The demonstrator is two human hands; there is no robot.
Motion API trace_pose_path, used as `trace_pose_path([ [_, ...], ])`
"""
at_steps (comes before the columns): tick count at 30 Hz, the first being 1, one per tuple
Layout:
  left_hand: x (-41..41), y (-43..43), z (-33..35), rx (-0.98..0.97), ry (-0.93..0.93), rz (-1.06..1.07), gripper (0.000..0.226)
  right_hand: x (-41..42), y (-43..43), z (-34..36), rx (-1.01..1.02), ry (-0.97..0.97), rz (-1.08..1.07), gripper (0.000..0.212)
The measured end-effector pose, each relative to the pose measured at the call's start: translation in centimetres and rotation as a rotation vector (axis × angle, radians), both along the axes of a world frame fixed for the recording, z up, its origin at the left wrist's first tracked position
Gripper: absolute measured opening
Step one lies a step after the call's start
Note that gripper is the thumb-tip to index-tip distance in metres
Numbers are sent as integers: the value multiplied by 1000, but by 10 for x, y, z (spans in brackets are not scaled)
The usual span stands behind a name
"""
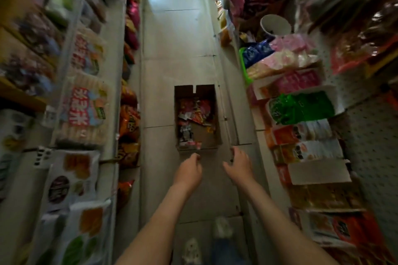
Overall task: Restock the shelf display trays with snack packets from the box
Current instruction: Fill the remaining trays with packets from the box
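Both bare arms [163, 211] are stretched forward and down toward the box [205, 92]. The left hand [189, 170] is held just short of its near end, fingers curled under. The right hand [239, 164] is held beside it, fingers loosely bent, thumb spread.

Both hands out before the box in the aisle.
My left hand [189, 170] and right hand [239, 165] hang just short of the cardboard box [203, 135] of snack packets [195, 109]. Display trays [318, 173] line the right-hand shelf. Left fingers curl; blur hides any hold.
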State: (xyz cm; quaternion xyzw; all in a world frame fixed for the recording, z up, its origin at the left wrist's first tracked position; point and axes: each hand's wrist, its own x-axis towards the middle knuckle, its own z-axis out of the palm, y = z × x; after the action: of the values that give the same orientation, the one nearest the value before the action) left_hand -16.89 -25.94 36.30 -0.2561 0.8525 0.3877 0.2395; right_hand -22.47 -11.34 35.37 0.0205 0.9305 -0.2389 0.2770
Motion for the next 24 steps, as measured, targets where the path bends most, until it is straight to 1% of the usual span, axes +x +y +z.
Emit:
trace_pose_path([
  [3,-28,-31,-23,10,-47,83,38,-28,-22,-23,-124,-102,-44,65],
  [7,-92,-69,-68,-17,-62,142,37,-92,-49,-74,-199,-185,-78,75],
  [11,-175,-98,-142,18,-76,286,39,-176,-79,-144,-218,-219,-74,79],
  [14,-233,-113,-226,68,-111,345,42,-236,-103,-226,-169,-196,-46,79],
  [15,-247,-117,-239,82,-123,365,42,-251,-111,-239,-140,-192,-60,79],
  [17,-269,-121,-297,109,-151,394,43,-274,-129,-298,-107,-202,-52,79],
  [19,-286,-126,-341,122,-182,415,46,-291,-145,-346,-87,-222,-20,85],
  [22,-308,-137,-418,151,-211,505,49,-318,-170,-429,-16,-243,5,99],
  [24,-320,-139,-457,160,-235,516,52,-336,-181,-468,26,-254,19,107],
])
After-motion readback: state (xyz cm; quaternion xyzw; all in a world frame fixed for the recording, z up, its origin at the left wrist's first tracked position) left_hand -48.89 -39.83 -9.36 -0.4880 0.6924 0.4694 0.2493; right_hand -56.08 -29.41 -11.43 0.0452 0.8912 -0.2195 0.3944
